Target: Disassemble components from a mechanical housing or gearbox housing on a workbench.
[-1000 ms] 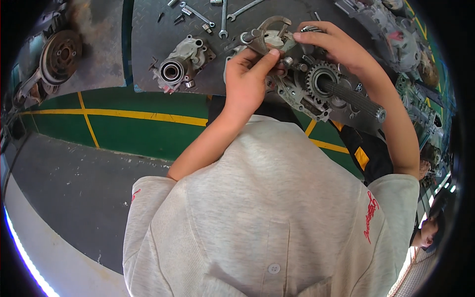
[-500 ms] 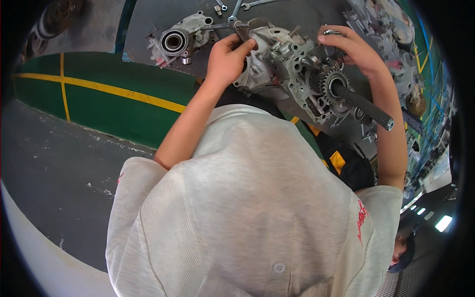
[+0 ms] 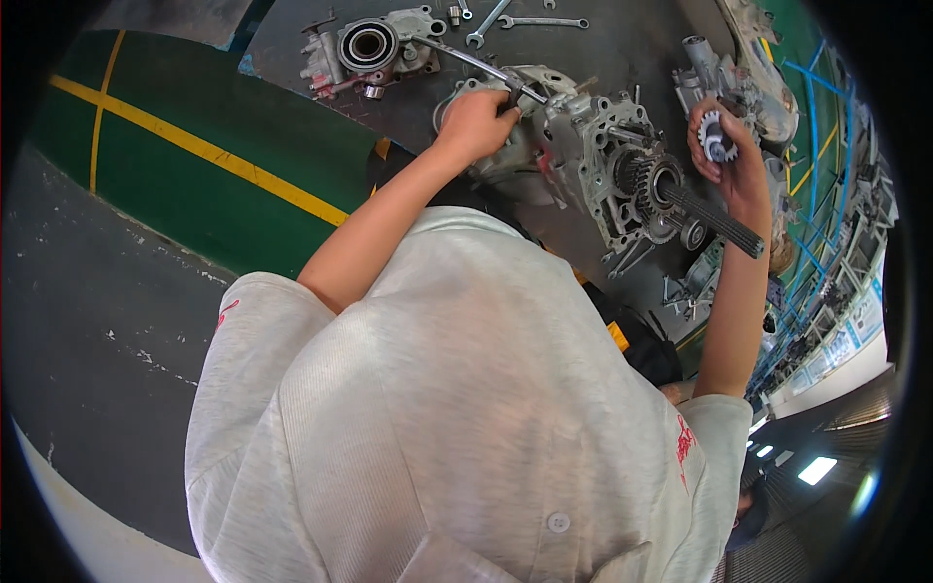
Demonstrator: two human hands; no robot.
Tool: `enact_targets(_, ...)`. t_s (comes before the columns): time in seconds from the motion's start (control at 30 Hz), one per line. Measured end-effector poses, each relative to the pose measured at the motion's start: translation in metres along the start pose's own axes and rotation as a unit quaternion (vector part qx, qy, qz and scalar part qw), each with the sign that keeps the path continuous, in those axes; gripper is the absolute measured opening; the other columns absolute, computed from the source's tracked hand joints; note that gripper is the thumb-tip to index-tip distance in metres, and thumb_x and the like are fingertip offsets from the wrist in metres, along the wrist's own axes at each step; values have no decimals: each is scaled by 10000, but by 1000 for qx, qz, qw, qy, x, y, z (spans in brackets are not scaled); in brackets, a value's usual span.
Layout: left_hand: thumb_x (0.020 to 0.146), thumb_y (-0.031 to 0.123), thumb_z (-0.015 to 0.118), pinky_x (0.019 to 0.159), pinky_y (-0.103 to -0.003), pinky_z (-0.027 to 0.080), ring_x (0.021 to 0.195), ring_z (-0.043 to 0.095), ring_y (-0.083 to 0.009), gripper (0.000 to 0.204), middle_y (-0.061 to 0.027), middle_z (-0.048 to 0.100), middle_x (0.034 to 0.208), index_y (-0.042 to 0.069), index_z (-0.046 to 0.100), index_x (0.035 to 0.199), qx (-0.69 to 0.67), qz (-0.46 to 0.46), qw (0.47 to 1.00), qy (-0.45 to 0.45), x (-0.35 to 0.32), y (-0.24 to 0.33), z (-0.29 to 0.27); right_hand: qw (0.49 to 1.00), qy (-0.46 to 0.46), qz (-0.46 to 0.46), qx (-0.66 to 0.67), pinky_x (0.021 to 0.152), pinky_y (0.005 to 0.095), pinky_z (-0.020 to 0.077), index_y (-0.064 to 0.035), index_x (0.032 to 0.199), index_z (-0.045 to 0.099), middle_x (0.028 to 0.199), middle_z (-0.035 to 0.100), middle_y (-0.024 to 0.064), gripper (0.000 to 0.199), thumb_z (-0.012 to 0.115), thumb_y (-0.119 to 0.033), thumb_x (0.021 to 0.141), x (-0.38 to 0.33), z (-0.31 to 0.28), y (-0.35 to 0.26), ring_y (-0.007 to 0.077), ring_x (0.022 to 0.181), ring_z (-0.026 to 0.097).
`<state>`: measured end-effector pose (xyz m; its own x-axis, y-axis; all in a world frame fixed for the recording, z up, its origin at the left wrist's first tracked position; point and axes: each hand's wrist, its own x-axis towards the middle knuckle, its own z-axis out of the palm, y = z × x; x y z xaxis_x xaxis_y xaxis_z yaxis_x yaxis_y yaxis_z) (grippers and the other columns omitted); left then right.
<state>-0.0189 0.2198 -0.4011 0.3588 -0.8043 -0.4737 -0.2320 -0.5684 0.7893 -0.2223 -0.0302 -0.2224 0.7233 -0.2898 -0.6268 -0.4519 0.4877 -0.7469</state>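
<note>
While the left hand (image 3: pixel 474 124) steadies the gearbox casing (image 3: pixel 573 155), gears come off.
Right hand (image 3: pixel 724 155) fingers clamp a small gear (image 3: pixel 716 136); setting it aside seems next.

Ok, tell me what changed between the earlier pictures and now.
The right hand has lifted off the engine case and swung out to the right, now with a small gear in its grip. The left hand stays on the case's left side, and the splined shaft still sticks out.
</note>
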Motion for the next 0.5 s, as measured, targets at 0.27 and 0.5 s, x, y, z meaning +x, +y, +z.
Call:
enact_targets(0.27, 884, 400, 669, 876, -456, 527, 982, 677, -392, 406, -203, 722, 1009, 29, 730, 1038, 118, 11, 992, -41, -3, -11, 0, 989, 47, -118, 72, 431, 201, 330, -20, 967, 576, 768, 593, 76, 410, 568, -428, 932, -38, -1, 34, 82, 557, 492)
enact_targets(0.5, 865, 404, 660, 921, -460, 517, 1035, 662, -406, 446, -224, 711, 1069, 33, 707, 1108, 110, -29, 993, -11, -11, -24, 12, 963, 84, -185, 177, 438, 234, 348, 17, 1000, 561, 821, 584, 115, 373, 573, -352, 944, -74, 7, 49, 116, 578, 515)
